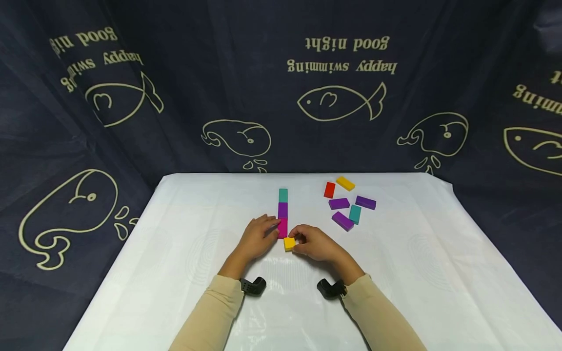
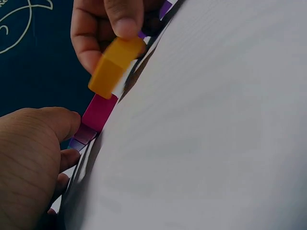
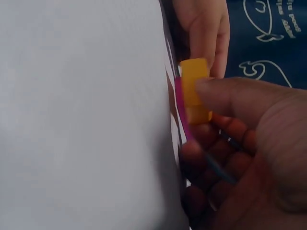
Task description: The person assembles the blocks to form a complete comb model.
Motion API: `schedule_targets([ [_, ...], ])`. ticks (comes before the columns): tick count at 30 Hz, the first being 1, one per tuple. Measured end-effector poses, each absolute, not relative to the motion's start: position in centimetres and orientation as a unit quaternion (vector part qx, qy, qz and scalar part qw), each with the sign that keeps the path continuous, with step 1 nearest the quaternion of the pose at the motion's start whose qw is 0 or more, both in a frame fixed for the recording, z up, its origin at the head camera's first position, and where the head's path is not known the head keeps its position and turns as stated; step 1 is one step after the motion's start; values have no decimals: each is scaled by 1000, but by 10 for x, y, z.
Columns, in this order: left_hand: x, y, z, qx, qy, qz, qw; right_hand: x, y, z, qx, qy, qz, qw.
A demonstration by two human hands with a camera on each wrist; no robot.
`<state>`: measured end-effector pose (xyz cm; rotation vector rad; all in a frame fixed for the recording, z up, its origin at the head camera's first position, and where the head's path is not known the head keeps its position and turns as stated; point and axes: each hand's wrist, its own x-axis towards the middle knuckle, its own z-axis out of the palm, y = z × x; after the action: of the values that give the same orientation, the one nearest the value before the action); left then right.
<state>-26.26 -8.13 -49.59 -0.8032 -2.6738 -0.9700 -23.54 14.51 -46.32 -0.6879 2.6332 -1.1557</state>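
A row of blocks runs away from me on the white table: a magenta block (image 1: 283,230) nearest, a purple block (image 1: 283,210) behind it, a teal block (image 1: 283,195) at the far end. My left hand (image 1: 259,236) lies along the left of the row, its fingertips touching the magenta block's side with loosely bent fingers. Between thumb and fingers my right hand (image 1: 317,243) pinches a yellow block (image 1: 289,243) close by the row's near end. The left wrist view shows this yellow block (image 2: 115,67) tilted, overlapping the magenta block's end (image 2: 100,111).
Loose blocks lie right of the row: a red block (image 1: 329,190), another yellow block (image 1: 345,183), another teal block (image 1: 355,214) and three purple ones, one (image 1: 342,221) nearest me. A dark curtain (image 1: 246,87) hangs behind the white-covered table (image 1: 421,292).
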Motion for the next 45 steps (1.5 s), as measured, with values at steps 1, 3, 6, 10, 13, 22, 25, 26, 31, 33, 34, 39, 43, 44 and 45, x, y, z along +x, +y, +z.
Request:
schedule_targets([
  [1, -262, -81, -496, -271, -901, -326, 93, -234, 143, -463, -232, 888, -385, 92],
  [3, -262, -81, -495, -271, -901, -327, 91, -233, 141, -463, -233, 893, -375, 88],
  [6, -262, -81, -494, -275, -899, -329, 91, -233, 140, -463, -231, 896, -370, 84],
  [10, -263, -80, -493, -278, -897, -331, 95, -233, 141, -463, -226, 895, -376, 80],
  [13, -263, -80, -493, -276, -897, -332, 97, -233, 141, -463, -226, 894, -381, 74],
  [22, -262, -81, -494, -269, -899, -333, 91, -232, 131, -466, -231, 894, -382, 48],
  [25, -262, -81, -494, -271, -898, -332, 96, -233, 129, -469, -222, 895, -384, 44],
  [26, -262, -81, -494, -271, -898, -332, 97, -233, 128, -469, -219, 897, -382, 42],
  [31, -262, -81, -495, -270, -898, -333, 98, -234, 124, -470, -206, 901, -378, 43],
  [33, -262, -81, -494, -269, -899, -332, 96, -234, 123, -470, -203, 902, -379, 47],
  [34, -262, -81, -494, -269, -899, -332, 95, -234, 122, -470, -200, 902, -381, 49],
  [39, -262, -81, -494, -268, -900, -332, 92, -233, 121, -469, -201, 902, -380, 47],
  [43, -262, -80, -495, -270, -898, -335, 94, -234, 121, -469, -205, 902, -378, 41],
  [44, -262, -80, -495, -271, -897, -336, 95, -234, 121, -469, -206, 901, -378, 40],
  [45, -262, -80, -495, -273, -896, -337, 94, -234, 121, -469, -202, 902, -380, 41],
])
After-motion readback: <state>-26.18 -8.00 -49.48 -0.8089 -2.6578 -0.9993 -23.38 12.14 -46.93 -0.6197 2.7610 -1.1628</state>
